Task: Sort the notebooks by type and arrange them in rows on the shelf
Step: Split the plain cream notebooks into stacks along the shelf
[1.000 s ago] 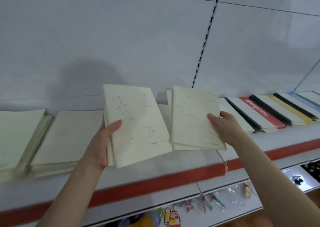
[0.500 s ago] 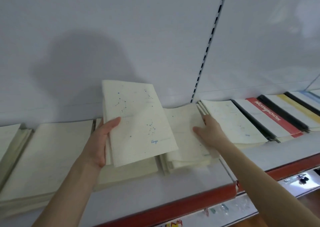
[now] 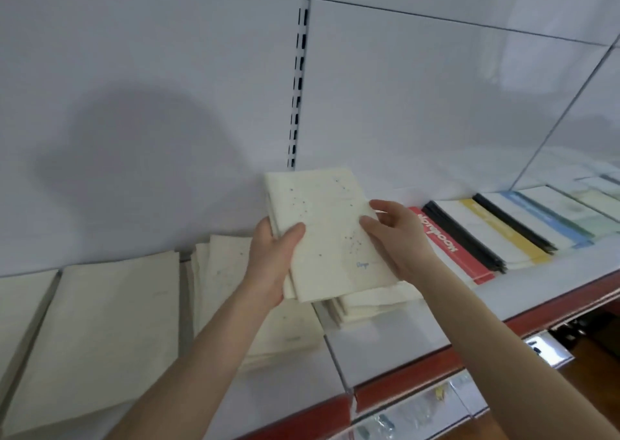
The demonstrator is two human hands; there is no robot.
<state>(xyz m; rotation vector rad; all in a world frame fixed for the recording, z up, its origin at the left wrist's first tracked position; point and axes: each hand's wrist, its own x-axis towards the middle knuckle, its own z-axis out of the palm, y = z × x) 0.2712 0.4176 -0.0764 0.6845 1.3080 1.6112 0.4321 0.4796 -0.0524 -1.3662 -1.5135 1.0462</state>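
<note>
Far left, lying flat side by side on the shelf (image 3: 385, 345): cream stacks (image 3: 94, 332), already in rows. Gripping the bundle (image 3: 328, 235) of star-dotted notebooks along its left edge, thumb on top: left hand (image 3: 271, 265). Pinching its right edge, thumb and fingers curled round: right hand (image 3: 399, 238). Held tilted above a matching stack (image 3: 379, 300), probably to square it before laying it down there. Right of that, edge to edge in a row: colour-spined notebooks (image 3: 523, 228). Little bare shelf between stacks; more free along the red lip (image 3: 406, 389) in front.
</note>
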